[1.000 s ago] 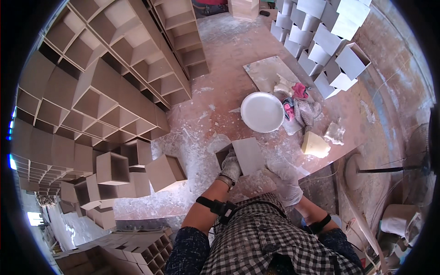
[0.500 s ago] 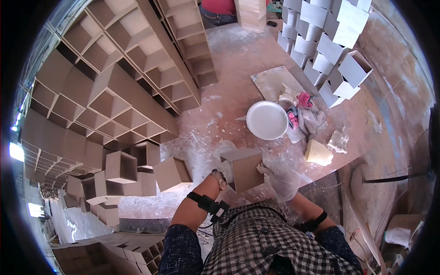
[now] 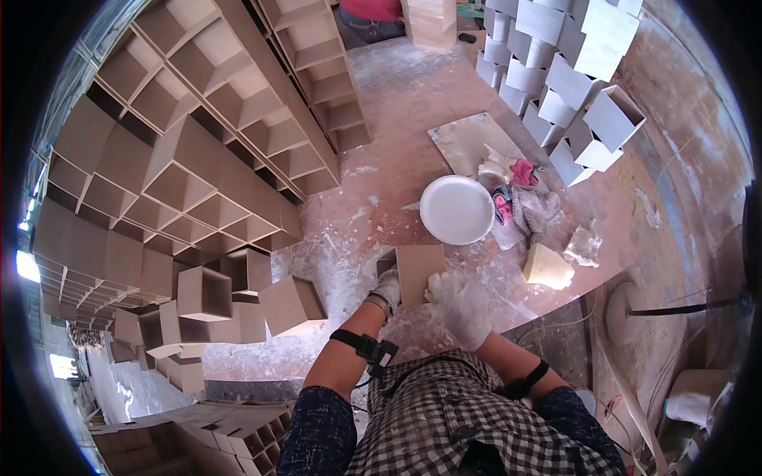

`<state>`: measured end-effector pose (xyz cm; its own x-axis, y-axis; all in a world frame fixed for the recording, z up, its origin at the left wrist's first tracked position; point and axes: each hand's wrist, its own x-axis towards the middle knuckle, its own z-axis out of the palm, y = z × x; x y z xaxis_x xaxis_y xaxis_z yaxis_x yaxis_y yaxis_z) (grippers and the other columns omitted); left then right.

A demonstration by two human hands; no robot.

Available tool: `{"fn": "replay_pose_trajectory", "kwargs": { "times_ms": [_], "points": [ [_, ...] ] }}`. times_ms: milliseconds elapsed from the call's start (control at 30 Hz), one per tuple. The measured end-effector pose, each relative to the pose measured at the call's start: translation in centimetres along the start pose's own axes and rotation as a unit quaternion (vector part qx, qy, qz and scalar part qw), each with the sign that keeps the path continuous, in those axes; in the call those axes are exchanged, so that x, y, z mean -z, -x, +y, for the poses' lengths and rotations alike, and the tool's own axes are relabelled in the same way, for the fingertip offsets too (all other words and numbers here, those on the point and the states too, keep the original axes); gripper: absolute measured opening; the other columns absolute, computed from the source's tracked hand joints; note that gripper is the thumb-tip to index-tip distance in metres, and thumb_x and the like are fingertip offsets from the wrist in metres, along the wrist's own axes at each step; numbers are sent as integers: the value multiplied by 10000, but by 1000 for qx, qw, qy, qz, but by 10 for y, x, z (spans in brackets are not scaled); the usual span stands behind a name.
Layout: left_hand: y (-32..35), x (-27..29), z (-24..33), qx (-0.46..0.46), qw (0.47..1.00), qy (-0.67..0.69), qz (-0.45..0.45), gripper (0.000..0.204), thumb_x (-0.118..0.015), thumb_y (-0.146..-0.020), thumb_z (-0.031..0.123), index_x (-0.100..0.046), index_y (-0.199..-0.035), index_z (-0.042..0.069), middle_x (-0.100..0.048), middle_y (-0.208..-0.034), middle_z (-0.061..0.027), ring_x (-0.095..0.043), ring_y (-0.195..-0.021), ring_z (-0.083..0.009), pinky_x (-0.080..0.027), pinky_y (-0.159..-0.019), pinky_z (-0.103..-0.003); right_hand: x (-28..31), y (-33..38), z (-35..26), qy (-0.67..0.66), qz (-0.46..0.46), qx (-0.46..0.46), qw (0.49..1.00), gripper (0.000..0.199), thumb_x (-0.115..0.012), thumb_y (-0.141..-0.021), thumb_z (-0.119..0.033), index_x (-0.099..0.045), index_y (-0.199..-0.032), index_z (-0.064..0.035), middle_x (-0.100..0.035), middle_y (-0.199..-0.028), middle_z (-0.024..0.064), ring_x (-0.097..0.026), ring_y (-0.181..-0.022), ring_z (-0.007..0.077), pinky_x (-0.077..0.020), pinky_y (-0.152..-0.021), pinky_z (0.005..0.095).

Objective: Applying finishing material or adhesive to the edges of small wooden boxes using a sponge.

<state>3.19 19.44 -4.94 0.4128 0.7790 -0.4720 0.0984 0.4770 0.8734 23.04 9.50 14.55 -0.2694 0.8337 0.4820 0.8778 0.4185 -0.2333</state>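
A small brown open-ended box (image 3: 421,272) stands on the work table in front of me. My left hand (image 3: 386,289), in a whitish glove, grips it at its left side, fingers partly inside the opening. My right hand (image 3: 465,308), in a pale, dusty glove, is closed against the box's right side. A pale lump shows at its fingertips; blur hides whether this is glove or something held. Beyond the box lies a round white basin (image 3: 457,209) with pale contents. To the right are a yellow foam block (image 3: 548,266) and crumpled rags (image 3: 533,208).
Brown compartment shelving (image 3: 198,170) rises on the left, with several loose boxes (image 3: 291,304) near it. White boxes (image 3: 549,101) are stacked at the far right. A flat board (image 3: 468,141) lies under the rags. Another person (image 3: 371,20) is at the far edge.
The box has turned, so its flat side faces me more squarely, and shifted slightly left. Both hands moved with it; my right hand has moved left and lower along its side.
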Motion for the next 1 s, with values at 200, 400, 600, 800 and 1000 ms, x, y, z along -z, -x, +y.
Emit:
{"fn": "replay_pose_trajectory", "kwargs": {
  "times_ms": [200, 400, 600, 800, 1000],
  "points": [
    [-9, -16, 3, -34, 996, -68, 39, 458, -460, -989, 357, -460, -1374, 109, -570, -1290, -94, -542, -1148, -263, -429, -967, -368, -33, -54, 55, -130, -60, -72, 987, 151, -585, -807, -117, -563, -951, -155, -558, -798, 75, -624, -727, 287, -493, -570, 417],
    [15, -41, 34, 49, 991, 123, 6, 481, -446, -987, 415, -473, -1363, 116, -595, -1249, -76, -555, -1128, -234, -446, -944, -352, -12, 11, 26, -191, -63, -107, 974, 122, -587, -787, -104, -579, -900, -147, -585, -773, 75, -612, -757, 329, -504, -659, 437],
    [10, -32, 22, 29, 997, 22, 67, 521, -428, -989, 458, -493, -1335, 74, -620, -1197, -80, -588, -1055, -205, -468, -894, -323, -5, -45, 30, -129, -51, -92, 986, 53, -589, -782, -92, -572, -827, -116, -591, -777, 100, -602, -766, 336, -485, -676, 456],
    [15, -21, 5, 30, 990, 126, 62, 490, -428, -992, 431, -505, -1321, 76, -628, -1184, -92, -594, -1065, -219, -466, -908, -329, -8, -50, 19, -139, -70, -109, 982, 76, -536, -783, -37, -575, -828, -84, -606, -809, 125, -590, -719, 352, -466, -632, 438],
    [41, -49, 65, -21, 997, -67, 29, 439, -417, -1005, 359, -479, -1331, 72, -581, -1256, -81, -559, -1129, -215, -445, -942, -323, 0, -10, -5, -19, -29, -41, 999, 51, -570, -801, -88, -589, -846, -76, -606, -865, 119, -601, -726, 319, -473, -655, 428]
  ]
}}
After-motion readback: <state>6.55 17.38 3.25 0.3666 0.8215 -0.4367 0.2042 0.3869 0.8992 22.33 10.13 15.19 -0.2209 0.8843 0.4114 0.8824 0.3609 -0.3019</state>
